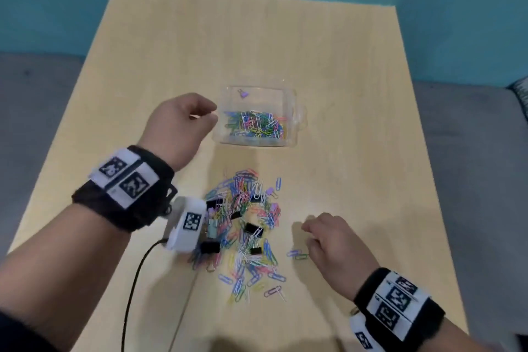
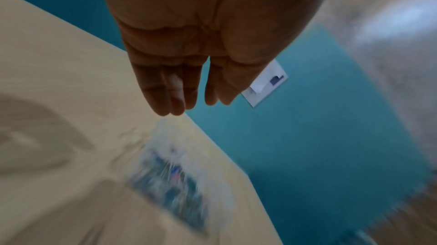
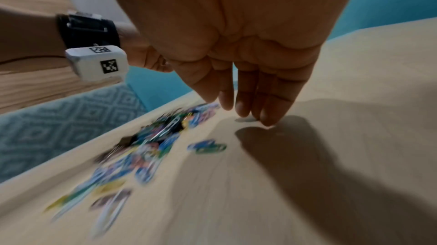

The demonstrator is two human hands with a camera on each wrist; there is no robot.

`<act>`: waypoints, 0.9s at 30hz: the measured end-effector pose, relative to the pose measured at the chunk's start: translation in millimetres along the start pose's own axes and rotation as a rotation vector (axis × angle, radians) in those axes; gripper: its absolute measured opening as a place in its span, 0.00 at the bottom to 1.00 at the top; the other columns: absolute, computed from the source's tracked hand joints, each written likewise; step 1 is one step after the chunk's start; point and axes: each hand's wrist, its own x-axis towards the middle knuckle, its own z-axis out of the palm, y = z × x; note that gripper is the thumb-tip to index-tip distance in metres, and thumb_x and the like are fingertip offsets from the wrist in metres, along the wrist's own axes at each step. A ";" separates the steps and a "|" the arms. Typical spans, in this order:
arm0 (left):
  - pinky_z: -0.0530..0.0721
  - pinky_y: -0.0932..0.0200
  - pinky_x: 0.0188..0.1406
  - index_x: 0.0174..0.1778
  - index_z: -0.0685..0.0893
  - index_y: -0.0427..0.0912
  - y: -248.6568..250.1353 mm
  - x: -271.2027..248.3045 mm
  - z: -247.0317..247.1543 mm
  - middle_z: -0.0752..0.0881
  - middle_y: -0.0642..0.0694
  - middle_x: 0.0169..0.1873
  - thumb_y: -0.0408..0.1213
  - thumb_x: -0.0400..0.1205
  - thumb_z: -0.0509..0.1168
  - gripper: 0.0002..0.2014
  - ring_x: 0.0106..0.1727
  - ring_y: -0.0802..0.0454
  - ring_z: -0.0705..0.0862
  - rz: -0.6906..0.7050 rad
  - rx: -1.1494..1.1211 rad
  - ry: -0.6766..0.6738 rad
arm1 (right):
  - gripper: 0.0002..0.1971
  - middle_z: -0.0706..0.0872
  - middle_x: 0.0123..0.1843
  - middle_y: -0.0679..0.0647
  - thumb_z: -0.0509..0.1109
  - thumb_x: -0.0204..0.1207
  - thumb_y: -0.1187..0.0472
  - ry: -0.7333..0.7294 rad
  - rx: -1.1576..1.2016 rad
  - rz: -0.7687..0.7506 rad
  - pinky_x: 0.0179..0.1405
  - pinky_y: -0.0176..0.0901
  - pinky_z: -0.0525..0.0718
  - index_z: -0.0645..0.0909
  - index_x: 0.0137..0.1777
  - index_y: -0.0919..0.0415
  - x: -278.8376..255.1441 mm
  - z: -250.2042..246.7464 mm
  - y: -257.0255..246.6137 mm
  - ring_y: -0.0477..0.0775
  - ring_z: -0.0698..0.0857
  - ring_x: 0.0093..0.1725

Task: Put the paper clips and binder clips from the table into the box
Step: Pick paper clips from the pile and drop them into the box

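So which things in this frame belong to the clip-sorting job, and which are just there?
Job:
clear plastic box
pile of paper clips and binder clips
two stray paper clips
left hand
right hand

Just there:
wooden table
black cable
grey sofa

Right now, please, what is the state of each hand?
Left hand: open, fingers loose, holding nothing, beside the box.
Right hand: open, holding nothing, fingertips down near the pile of clips.

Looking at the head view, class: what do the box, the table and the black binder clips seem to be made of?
Box: clear glossy plastic, likely; contents show through its walls.
Table: pale wood or laminate, matte, faint grain.
Black binder clips: probably painted metal, with thin wire handles.
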 end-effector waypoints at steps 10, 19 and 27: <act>0.79 0.59 0.41 0.42 0.85 0.52 -100.5 -199.1 39.0 0.80 0.55 0.42 0.32 0.75 0.72 0.08 0.38 0.60 0.81 -0.047 0.199 -0.081 | 0.17 0.77 0.56 0.49 0.64 0.74 0.62 -0.053 -0.163 -0.163 0.54 0.46 0.78 0.77 0.63 0.54 -42.1 50.2 -39.9 0.55 0.72 0.52; 0.79 0.53 0.57 0.69 0.75 0.48 -107.9 -243.2 90.5 0.75 0.48 0.58 0.39 0.70 0.73 0.29 0.55 0.47 0.76 0.036 0.281 -0.168 | 0.36 0.67 0.63 0.49 0.72 0.70 0.46 -0.080 -0.134 0.083 0.61 0.45 0.74 0.60 0.76 0.47 -62.0 58.8 -42.5 0.56 0.69 0.60; 0.72 0.53 0.54 0.68 0.73 0.46 -85.9 -211.1 116.8 0.73 0.44 0.57 0.33 0.77 0.62 0.22 0.54 0.44 0.68 0.102 0.439 -0.165 | 0.16 0.75 0.53 0.57 0.68 0.71 0.64 0.058 -0.174 -0.008 0.48 0.51 0.78 0.77 0.59 0.57 -27.7 79.7 -77.4 0.62 0.74 0.48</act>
